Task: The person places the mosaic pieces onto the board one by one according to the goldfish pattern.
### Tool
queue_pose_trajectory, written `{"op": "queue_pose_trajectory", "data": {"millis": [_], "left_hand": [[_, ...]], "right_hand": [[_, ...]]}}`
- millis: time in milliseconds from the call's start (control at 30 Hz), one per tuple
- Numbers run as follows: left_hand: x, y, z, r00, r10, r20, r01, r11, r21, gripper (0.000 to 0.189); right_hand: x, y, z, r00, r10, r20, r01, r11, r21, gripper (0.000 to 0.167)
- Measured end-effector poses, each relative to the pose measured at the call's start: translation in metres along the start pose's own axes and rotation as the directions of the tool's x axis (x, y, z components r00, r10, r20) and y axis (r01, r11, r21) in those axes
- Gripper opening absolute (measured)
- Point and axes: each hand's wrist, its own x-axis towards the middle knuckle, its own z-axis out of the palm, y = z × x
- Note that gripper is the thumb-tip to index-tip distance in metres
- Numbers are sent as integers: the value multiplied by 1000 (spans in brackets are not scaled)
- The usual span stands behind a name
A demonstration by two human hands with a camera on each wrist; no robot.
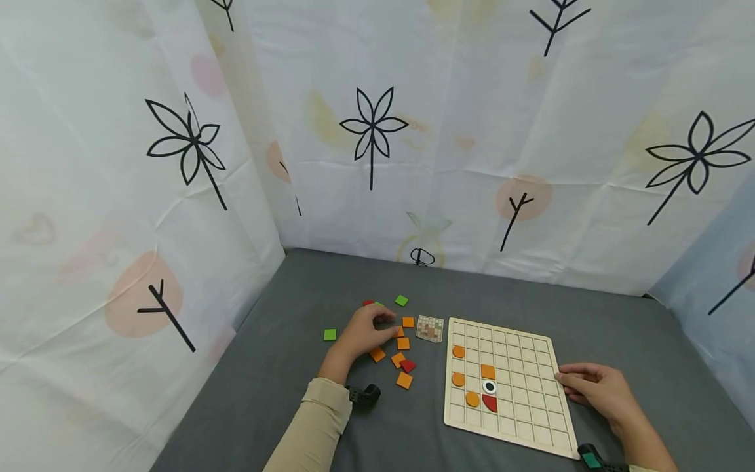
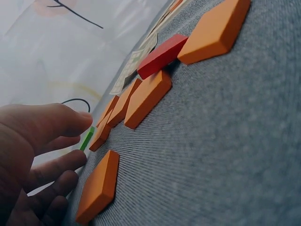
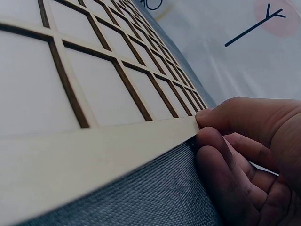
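Observation:
My left hand (image 1: 361, 333) reaches over loose square tiles on the left, its thumb and fingers apart with nothing visible between them. Its fingertips are right by an orange tile (image 1: 400, 332); in the left wrist view another orange tile (image 2: 99, 187) lies just below the fingers. My right hand (image 1: 603, 392) pinches the right edge of a pale wooden grid board (image 1: 525, 373), thumb on top, as the right wrist view shows. In the board's left part sit three orange discs (image 1: 458, 379), an orange square (image 1: 487, 372), a black-and-white eye piece (image 1: 489, 387) and a red quarter-round piece (image 1: 490, 403).
Several more orange tiles (image 1: 404, 380) and a red piece (image 1: 407, 366) lie between the left hand and the board. Green tiles (image 1: 329, 335) lie farther out. A small pattern card (image 1: 429, 329) lies beside the board's upper left corner. Printed cloth (image 1: 460, 144) hangs around the grey table (image 1: 265, 393).

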Motion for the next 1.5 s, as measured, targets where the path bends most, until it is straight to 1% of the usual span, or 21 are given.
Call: {"op": "queue_pose_trajectory", "data": {"millis": [233,367,467,567,667,733,833,900,967,1067,1133,1233,1367,1433,1500], "left_hand": [[-1,2,-1,1000,1,10,-1,1000,4,28],[-3,5,-1,999,23,22,-23,1000,-10,25],[-6,7,-2,998,41,42,-39,999,-34,25],[-8,9,-4,995,54,81,-49,997,-59,26],[-10,15,-6,988,79,133,-68,994,-84,29],[-11,19,-6,979,110,172,-95,991,-90,30],[-13,23,-4,963,130,237,-115,991,-76,32],[-14,24,-1,951,124,284,-109,992,-69,32],[-15,24,1,940,104,325,-89,994,-60,34],[-16,24,4,925,78,372,-62,997,-56,33],[-16,23,5,919,64,390,-51,998,-42,31],[-15,21,7,913,55,405,-55,998,-11,28],[-15,19,9,912,68,405,-96,994,48,28],[-15,19,9,913,78,401,-112,992,64,29],[-15,19,9,915,81,396,-116,991,66,28]], "right_hand": [[-1,-2,0,1000,-2,5,2,1000,0,44],[0,-3,-1,1000,2,3,-2,1000,-7,44],[0,-4,-1,1000,6,2,-6,1000,-3,43],[0,-4,-1,1000,7,0,-7,1000,-1,43],[0,-4,-1,1000,7,-6,-7,1000,-4,43],[0,-4,-1,1000,7,-9,-7,1000,-8,43],[0,-4,-1,1000,8,-6,-8,1000,-4,43],[0,-3,-1,1000,10,-3,-10,1000,0,43],[-1,-3,-1,1000,10,1,-10,1000,5,43],[-1,-2,-1,1000,11,8,-11,1000,10,44],[0,-1,-1,1000,14,11,-14,1000,10,45],[0,0,-1,1000,20,7,-20,1000,7,46],[1,1,0,1000,21,2,-21,1000,4,47],[1,0,0,1000,19,0,-19,1000,4,47],[1,0,0,1000,17,-1,-17,1000,3,47]]}}
